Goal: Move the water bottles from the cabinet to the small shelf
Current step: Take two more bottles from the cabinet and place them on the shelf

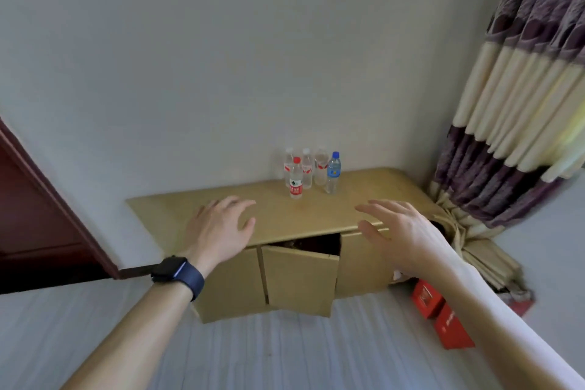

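both hands, left hand point(221, 225) and right hand point(400, 233), outstretched, fingers spread.

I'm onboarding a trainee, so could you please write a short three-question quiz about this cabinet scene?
1. True or false: the left hand grips a bottle.
2. How many clear plastic water bottles stand on the tan wooden cabinet top?
3. Which cap colour is nearest the purple and cream curtain: A red, B blue, C white?

Key
1. False; both the left and the right hand are open and empty.
2. Five, counting the red-capped bottle in front.
3. B, the blue-capped bottle.
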`<state>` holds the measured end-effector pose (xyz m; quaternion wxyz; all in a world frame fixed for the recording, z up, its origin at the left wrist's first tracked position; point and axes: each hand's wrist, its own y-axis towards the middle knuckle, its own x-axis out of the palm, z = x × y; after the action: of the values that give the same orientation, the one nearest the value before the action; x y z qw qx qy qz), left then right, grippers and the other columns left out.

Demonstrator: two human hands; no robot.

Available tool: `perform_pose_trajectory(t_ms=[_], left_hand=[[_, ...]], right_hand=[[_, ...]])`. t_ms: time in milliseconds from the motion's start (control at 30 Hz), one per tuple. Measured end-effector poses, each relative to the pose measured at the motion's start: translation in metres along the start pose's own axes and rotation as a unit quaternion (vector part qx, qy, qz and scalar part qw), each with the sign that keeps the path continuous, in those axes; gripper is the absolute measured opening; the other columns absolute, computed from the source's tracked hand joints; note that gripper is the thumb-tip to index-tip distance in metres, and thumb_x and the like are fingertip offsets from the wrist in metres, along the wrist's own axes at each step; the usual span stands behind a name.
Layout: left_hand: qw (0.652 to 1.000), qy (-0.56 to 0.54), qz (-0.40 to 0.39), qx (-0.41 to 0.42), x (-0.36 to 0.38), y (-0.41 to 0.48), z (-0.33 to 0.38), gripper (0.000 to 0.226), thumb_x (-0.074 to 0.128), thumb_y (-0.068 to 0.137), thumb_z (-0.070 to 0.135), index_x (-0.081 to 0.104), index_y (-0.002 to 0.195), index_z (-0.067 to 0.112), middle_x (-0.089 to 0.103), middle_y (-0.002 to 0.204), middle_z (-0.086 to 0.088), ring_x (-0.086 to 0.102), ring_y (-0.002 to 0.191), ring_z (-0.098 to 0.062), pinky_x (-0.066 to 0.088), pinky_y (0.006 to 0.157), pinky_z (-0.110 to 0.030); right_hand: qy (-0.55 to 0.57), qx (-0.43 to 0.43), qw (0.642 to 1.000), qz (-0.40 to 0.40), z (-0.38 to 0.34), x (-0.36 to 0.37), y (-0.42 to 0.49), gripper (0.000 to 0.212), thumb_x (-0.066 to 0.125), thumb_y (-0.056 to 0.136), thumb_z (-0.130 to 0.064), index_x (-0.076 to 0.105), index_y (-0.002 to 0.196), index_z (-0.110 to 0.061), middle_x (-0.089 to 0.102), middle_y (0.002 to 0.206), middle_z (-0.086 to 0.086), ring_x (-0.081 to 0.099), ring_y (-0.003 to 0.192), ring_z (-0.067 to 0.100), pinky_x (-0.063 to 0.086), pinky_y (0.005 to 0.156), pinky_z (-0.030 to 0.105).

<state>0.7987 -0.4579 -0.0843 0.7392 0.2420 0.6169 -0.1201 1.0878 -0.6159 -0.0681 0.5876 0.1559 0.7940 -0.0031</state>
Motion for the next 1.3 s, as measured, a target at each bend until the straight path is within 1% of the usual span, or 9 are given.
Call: perform_pose_trajectory(t_ms=[133, 267, 467, 667, 900, 1000, 1133, 1200, 1300], left_hand=[[1.0, -0.01, -0.022, 0.014, 0.02, 0.097, -0.022, 0.045, 0.045, 0.095, 0.047, 0.049, 0.139, 0.036, 0.051, 0.142, 0.008, 0.05, 0.126, -0.021, 0.042, 0.103, -0.042], [0.999, -0.001, -0.032, 0.028, 0.047, 0.177, -0.038, 0.045, 0.046, 0.096, 0.046, 0.048, 0.14, 0.037, 0.051, 0.141, 0.009, 0.049, 0.127, -0.02, 0.041, 0.102, -0.038], [0.998, -0.015, -0.054, -0.001, 0.1, 0.281, -0.073, 0.045, 0.047, 0.096, 0.043, 0.047, 0.14, 0.039, 0.05, 0.141, 0.009, 0.05, 0.126, -0.02, 0.04, 0.101, -0.039], [0.992, -0.053, -0.09, -0.065, 0.149, 0.361, -0.097, 0.047, 0.047, 0.095, 0.043, 0.043, 0.142, 0.039, 0.048, 0.142, 0.011, 0.049, 0.127, -0.016, 0.041, 0.102, -0.036], [0.977, -0.092, -0.167, -0.097, 0.209, 0.422, -0.115, 0.047, 0.045, 0.096, 0.045, 0.041, 0.142, 0.039, 0.045, 0.145, 0.011, 0.046, 0.13, -0.015, 0.038, 0.106, -0.037], [0.968, -0.097, -0.217, -0.086, 0.24, 0.461, -0.121, 0.05, 0.046, 0.095, 0.042, 0.038, 0.145, 0.037, 0.042, 0.148, 0.009, 0.045, 0.131, -0.018, 0.038, 0.106, -0.039], [0.959, -0.119, -0.252, -0.047, 0.278, 0.523, -0.11, 0.058, 0.049, 0.093, 0.04, 0.032, 0.148, 0.031, 0.039, 0.149, 0.004, 0.044, 0.131, -0.021, 0.039, 0.105, -0.039], [0.958, -0.133, -0.255, -0.02, 0.297, 0.557, -0.098, 0.062, 0.049, 0.092, 0.037, 0.025, 0.149, 0.033, 0.037, 0.149, 0.001, 0.047, 0.128, -0.025, 0.043, 0.1, -0.039], [0.963, -0.113, -0.245, 0.008, 0.327, 0.599, -0.08, 0.065, 0.046, 0.094, 0.041, 0.014, 0.151, 0.038, 0.034, 0.149, -0.004, 0.05, 0.121, -0.03, 0.046, 0.09, -0.041]], right_hand=[[-0.007, 0.012, 1.0, 0.008, 0.012, 0.013, 0.084, 0.042, 0.043, 0.096, -0.055, 0.05, 0.137, -0.045, 0.049, 0.143, -0.015, 0.041, 0.132, 0.017, 0.038, 0.107, 0.034], [-0.008, 0.021, 1.0, -0.007, 0.023, 0.037, 0.166, 0.044, 0.041, 0.097, -0.056, 0.046, 0.139, -0.046, 0.047, 0.145, -0.017, 0.04, 0.133, 0.016, 0.038, 0.106, 0.033], [0.01, -0.007, 1.0, -0.022, 0.044, 0.088, 0.298, 0.042, 0.044, 0.098, -0.051, 0.048, 0.138, -0.042, 0.05, 0.141, -0.019, 0.047, 0.122, 0.017, 0.043, 0.095, 0.031], [0.037, -0.022, 0.994, -0.098, 0.066, 0.132, 0.411, 0.04, 0.045, 0.098, -0.047, 0.044, 0.139, -0.044, 0.047, 0.142, -0.02, 0.04, 0.131, 0.013, 0.046, 0.094, 0.034], [0.051, 0.0, 0.981, -0.187, 0.085, 0.193, 0.505, 0.04, 0.049, 0.097, -0.042, 0.048, 0.137, -0.039, 0.05, 0.141, -0.011, 0.049, 0.126, 0.018, 0.045, 0.098, 0.037], [0.033, 0.033, 0.973, -0.228, 0.087, 0.223, 0.538, 0.042, 0.048, 0.098, -0.04, 0.045, 0.14, -0.033, 0.049, 0.141, -0.004, 0.049, 0.127, 0.02, 0.043, 0.098, 0.035], [0.059, 0.116, 0.95, -0.284, 0.086, 0.265, 0.573, 0.054, 0.045, 0.098, -0.044, 0.029, 0.149, -0.034, 0.049, 0.141, -0.001, 0.051, 0.123, 0.021, 0.044, 0.095, 0.036], [0.076, 0.151, 0.95, -0.263, 0.086, 0.286, 0.597, 0.06, 0.042, 0.099, -0.045, 0.018, 0.153, -0.032, 0.052, 0.138, 0.005, 0.056, 0.117, 0.026, 0.046, 0.092, 0.041], [0.072, 0.194, 0.952, -0.224, 0.088, 0.314, 0.636, 0.056, 0.034, 0.1, -0.049, 0.018, 0.151, -0.035, 0.057, 0.129, 0.008, 0.062, 0.104, 0.03, 0.05, 0.079, 0.04]])
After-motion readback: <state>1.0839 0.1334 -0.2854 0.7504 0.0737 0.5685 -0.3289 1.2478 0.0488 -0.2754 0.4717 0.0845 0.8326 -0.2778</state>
